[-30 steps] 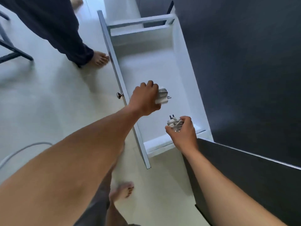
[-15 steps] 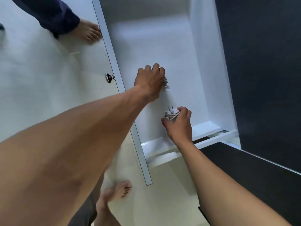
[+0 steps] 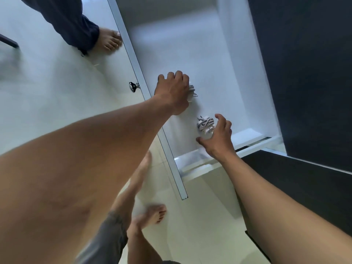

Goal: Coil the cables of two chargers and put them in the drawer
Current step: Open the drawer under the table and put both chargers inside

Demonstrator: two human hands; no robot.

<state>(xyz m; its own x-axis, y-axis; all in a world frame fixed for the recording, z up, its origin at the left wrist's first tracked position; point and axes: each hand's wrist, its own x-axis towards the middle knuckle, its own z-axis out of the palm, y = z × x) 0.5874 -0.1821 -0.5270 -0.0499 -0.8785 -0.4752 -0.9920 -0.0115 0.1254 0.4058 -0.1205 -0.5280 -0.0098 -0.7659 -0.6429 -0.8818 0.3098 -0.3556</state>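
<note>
Left hand still round far charger; right hand now wide off near charger.

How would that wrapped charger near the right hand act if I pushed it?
The wrapped charger would probably slide, not roll: it looks blocky and lies on the smooth drawer floor. It's likely light, being small beside the right hand. Its loose-looking cable loops might slip or unwind.

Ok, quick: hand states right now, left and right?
Left hand: fingers curled round the far charger, holding it.
Right hand: open, fingers spread beside the near charger, which lies in the drawer.
</note>
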